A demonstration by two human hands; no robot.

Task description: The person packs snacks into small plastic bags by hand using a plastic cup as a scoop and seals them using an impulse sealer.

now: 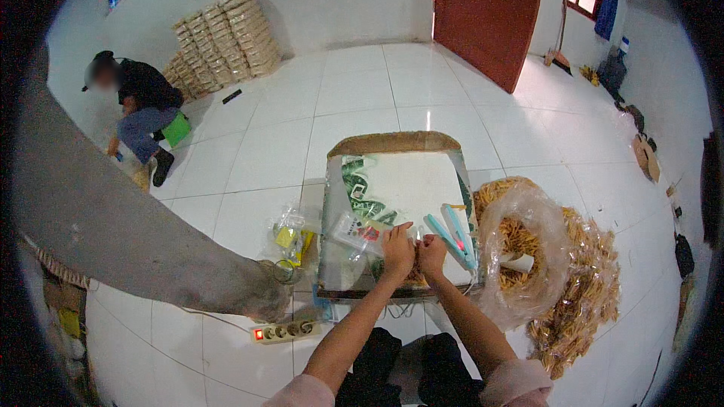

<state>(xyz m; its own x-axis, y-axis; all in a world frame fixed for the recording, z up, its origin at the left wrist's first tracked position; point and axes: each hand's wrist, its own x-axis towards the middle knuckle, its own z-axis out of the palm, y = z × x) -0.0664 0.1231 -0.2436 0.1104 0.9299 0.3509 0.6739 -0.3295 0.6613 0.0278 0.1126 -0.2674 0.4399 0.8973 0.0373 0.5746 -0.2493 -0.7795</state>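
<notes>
My left hand (399, 253) and my right hand (431, 259) meet over the near part of a low covered table (418, 181). Between them is the top of a clear plastic pouch of brown snack sticks (417, 278), mostly hidden under my wrists. The fingers of my left hand reach forward while its thumb meets my curled right fingers. A light-blue hair straightener (452, 237) lies with its plates apart, just right of my right hand, a red light on it. Flat printed plastic pouches (357, 232) lie beside my left hand.
A large open plastic bag of snack sticks (517, 249) stands right of the table, filled pouches (582, 294) heaped beside it. A power strip (285, 330) and a grey pillar (169, 249) are at left. A person (144, 96) sits near stacked packs (226, 39).
</notes>
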